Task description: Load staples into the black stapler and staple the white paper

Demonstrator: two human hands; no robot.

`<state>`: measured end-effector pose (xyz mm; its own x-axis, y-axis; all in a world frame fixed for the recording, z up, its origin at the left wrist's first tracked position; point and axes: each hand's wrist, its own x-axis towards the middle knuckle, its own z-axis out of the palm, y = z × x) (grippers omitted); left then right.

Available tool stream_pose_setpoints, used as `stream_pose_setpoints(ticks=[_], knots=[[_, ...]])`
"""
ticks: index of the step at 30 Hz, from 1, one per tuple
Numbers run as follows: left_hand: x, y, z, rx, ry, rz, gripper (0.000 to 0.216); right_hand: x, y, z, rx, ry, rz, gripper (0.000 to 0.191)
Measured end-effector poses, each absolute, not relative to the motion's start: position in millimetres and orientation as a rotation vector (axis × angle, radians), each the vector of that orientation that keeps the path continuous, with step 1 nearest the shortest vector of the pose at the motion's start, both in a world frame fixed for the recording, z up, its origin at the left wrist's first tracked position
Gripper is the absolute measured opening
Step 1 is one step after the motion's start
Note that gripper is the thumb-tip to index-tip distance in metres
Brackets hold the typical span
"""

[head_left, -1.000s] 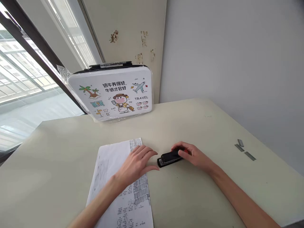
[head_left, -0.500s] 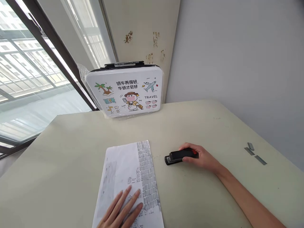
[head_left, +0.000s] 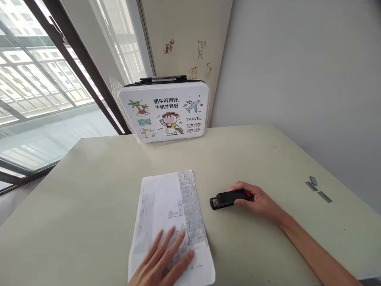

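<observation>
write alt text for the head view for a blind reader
A person's right hand grips a black stapler on a pale table while the left hand lies flat on a printed sheet beside it. A white cartoon travel case stands at the far edge, and staple strips lie to the right.

The flat left grip [head_left: 162, 262] is cut off by the bottom edge, and the near part of the sheet [head_left: 162, 198] is hidden beneath it; its print is too small to be read. The rear of the stapler [head_left: 226, 198] is covered by the closed right grip [head_left: 253, 200]. Grey strips [head_left: 324, 196] right of that grip are too small to be identified.
</observation>
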<state>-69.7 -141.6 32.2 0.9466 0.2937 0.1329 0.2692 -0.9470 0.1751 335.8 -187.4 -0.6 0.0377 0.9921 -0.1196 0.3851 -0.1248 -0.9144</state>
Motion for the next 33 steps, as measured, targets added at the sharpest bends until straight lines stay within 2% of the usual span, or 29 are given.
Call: stream_pose_setpoints(ticks=[4,10,22,28,33], knots=[[-38,-139,17,2.920,0.444,0.323,0.089,335,-202,7,-1.669,-1.443,1.094,0.034],[-6,-126,10,2.927,0.360,0.263,0.104,341,-212,21,-1.728,-1.487,1.094,0.037],[16,-113,5,2.918,0.345,0.287,0.103,337,-211,45,-1.847,-1.486,1.084,0.051],[18,-114,5,2.924,0.343,0.257,0.097,315,-193,52,-2.004,-1.388,0.936,0.056],[18,-114,2,2.906,0.341,0.275,0.096,295,-180,51,-2.035,-1.607,0.813,0.061]])
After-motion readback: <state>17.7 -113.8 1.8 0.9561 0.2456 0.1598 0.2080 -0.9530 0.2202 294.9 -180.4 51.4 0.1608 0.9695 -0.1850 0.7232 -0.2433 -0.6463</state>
